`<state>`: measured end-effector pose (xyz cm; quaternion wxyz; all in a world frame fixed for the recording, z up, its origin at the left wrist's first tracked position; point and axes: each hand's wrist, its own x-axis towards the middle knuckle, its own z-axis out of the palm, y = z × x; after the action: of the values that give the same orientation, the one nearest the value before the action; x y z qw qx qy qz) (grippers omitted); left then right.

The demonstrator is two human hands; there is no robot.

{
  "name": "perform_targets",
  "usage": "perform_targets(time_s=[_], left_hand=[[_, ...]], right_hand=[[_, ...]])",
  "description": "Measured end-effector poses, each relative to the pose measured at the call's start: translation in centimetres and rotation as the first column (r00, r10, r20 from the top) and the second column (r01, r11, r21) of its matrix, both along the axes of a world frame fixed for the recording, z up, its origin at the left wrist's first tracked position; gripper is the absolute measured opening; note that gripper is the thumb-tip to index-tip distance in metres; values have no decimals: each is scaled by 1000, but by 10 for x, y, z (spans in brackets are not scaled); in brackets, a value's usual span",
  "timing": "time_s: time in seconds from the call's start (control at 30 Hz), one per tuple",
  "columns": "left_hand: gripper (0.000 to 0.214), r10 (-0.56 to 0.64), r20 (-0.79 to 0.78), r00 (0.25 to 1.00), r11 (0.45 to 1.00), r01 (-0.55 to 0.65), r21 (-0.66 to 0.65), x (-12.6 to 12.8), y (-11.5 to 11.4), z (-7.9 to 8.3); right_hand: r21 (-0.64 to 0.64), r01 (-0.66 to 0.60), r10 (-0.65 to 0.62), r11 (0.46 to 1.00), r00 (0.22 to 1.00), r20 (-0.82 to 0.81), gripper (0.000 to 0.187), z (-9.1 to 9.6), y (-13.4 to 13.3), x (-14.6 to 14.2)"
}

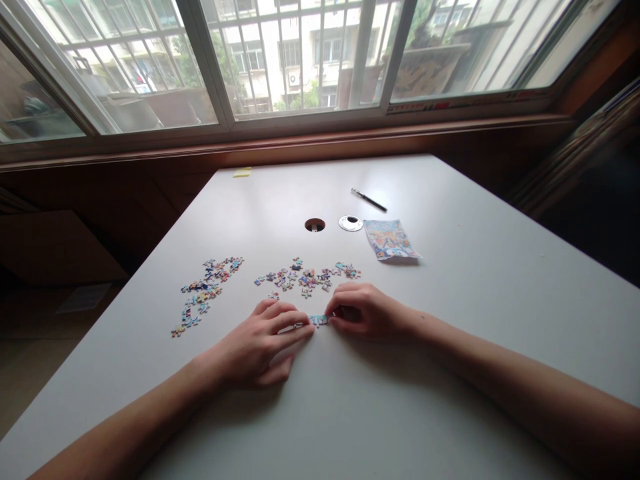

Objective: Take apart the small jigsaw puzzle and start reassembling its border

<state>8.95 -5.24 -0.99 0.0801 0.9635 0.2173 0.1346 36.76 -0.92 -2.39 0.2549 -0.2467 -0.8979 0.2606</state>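
- Both forearms lie on the white table (450,413), bare tabletop all around them.
- Left hand (257,343) and right hand (367,312) pinch a small joined puzzle strip (316,321) between fingertips.
- Loose pieces (305,277) lie just beyond the strip; another scatter (205,293) left.
- Picture card (390,240), pen (369,199) farther back toward the window (300,60).

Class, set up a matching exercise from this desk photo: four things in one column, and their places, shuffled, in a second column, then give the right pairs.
Things
1. black pen
2. small yellow sticky note
3. colourful printed picture card
4. joined light-blue puzzle pieces

Places
A. between the fingers of both hands
B. far edge of the white table
C. right of the silver round cap
D. beyond the silver round cap

Pairs: 1-D, 2-B, 3-C, 4-A
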Motion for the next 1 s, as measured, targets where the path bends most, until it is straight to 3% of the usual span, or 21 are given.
perform_targets(time_s=[0.4,0.67,1.0], left_hand=[[57,6,-17,1000,1000,-6,1,1,-1,1],[57,5,6,1000,1000,-5,8,0,-1,0],[55,6,26,1000,1000,-5,-5,-1,-1,1]], right_hand=[[44,-14,13,999,1000,21,9,-1,-1,-1],[159,-79,70,984,995,67,20,-2,0,0],[-1,-44,44,999,999,1,12,3,2,1]])
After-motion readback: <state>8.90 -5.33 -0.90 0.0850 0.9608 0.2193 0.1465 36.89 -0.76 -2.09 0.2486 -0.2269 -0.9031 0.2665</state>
